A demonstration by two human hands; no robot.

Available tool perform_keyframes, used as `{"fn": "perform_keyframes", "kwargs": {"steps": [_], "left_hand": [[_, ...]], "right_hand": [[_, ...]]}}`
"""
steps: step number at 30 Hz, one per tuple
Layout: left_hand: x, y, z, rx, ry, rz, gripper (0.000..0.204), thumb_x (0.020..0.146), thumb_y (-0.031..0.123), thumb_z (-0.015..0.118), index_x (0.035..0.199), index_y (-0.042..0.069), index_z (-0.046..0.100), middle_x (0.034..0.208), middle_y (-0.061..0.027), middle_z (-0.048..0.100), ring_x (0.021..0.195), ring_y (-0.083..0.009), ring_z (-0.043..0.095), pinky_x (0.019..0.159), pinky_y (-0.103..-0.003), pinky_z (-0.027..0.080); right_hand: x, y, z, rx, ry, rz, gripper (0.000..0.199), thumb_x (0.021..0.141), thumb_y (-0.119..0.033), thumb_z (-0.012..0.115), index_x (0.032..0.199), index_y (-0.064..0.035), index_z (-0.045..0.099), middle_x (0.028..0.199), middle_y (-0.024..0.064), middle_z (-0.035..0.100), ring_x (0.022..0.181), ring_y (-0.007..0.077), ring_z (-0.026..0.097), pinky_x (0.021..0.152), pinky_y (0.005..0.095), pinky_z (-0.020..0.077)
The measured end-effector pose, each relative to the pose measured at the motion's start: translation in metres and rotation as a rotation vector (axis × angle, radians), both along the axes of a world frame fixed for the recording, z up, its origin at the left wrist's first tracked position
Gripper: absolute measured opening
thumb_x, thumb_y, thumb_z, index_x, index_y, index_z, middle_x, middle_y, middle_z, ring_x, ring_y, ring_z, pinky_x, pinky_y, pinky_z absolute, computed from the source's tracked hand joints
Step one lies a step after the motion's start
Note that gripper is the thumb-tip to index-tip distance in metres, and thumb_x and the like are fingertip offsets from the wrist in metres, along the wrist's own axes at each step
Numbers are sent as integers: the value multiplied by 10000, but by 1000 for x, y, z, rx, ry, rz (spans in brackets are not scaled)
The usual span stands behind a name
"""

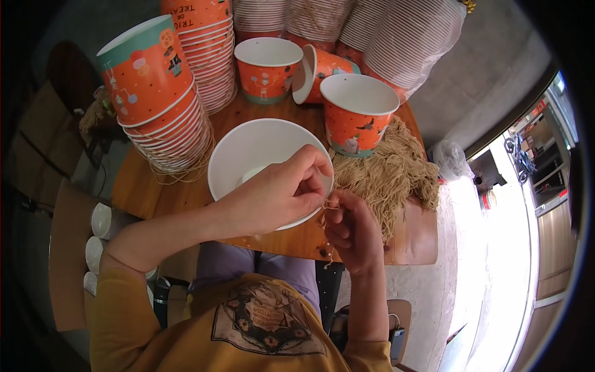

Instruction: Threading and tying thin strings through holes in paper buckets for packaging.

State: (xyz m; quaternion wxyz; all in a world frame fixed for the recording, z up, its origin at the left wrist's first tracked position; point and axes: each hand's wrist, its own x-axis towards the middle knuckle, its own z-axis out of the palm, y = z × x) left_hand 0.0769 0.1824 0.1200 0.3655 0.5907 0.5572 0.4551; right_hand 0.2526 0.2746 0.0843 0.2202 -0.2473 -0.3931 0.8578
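A white paper bucket [235, 146] stands at the front of the table, its open mouth toward me. My left hand [297, 189] reaches across that mouth to the right side of the rim, fingers curled and thumb pressed in. Close beside it, outside the rim, my right hand [354, 232] is closed with thumb and finger pinched on a thin tan string [333, 203]. A loose end of the string dangles below the right fingers. The left fingertips are at the string too; exactly how they grip it is partly hidden.
A heap of tan strings [390, 170] lies to the right on the wooden table [409, 239]. Orange printed buckets [359, 118] stand behind, one on its side [325, 68]. At left rises a stack [155, 93] with strings hanging on it. Tall wrapped stacks [409, 43] line the back.
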Motion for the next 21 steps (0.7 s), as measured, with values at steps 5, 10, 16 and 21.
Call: {"fn": "perform_keyframes", "kwargs": {"steps": [5,10,16,21], "left_hand": [[4,0,2,-44,-32,-6,296,903,2,571,1156,44,422,901,-11,580,853,-72,531,780,-250,431],[4,1,-2,-25,-38,-25,324,902,5,569,1193,43,430,929,-15,552,857,-82,533,798,-250,442],[3,-5,3,-51,99,-17,318,894,25,587,1183,50,457,930,-18,547,855,-95,539,800,-276,477],[0,-6,2,-65,137,-22,308,892,36,584,1175,45,463,910,-12,539,848,-91,535,787,-272,476]], "right_hand": [[-6,-25,-1,580,-88,-260,63,891,-40,638,937,-44,595,784,-56,554,632,-11,460,555,153,374],[-8,-24,-15,762,-136,-316,88,892,-39,639,955,-37,578,806,-57,555,675,-11,465,584,155,380],[-10,-23,-15,583,-64,-281,77,897,-41,626,944,-29,566,815,-60,554,699,-4,475,626,153,391],[-9,-22,-21,589,-69,-268,74,901,-49,623,934,-33,558,819,-62,552,699,-4,472,628,152,388]]}}
